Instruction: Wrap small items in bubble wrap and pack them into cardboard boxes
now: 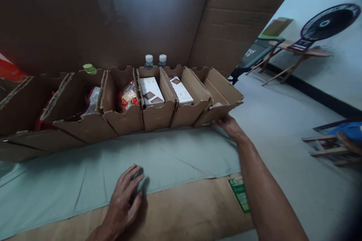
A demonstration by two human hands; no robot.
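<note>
My right hand [227, 126] is at the lower front edge of the rightmost cardboard bin [205, 118], its fingers curled against the bottom and partly hidden. A small whitish item [216, 105] shows inside that bin; its kind is unclear. My left hand [126, 196] hovers or rests over the pale green cloth [169, 154] near its front edge, fingers stretched, holding nothing. Left of the rightmost bin stand two bins with white boxes, one white box [152, 91] and another white box [181, 91]. A red clear-windowed packet [129, 96] lies in the bin beside them.
More bins continue left, one with a silvery packet [93, 99]. Behind the row are two white-capped bottles [148, 61], a green cap [89, 69] and a tall cardboard panel [155, 19]. The table's bare wood [183, 211] borders the cloth. A fan [325, 22] stands at right.
</note>
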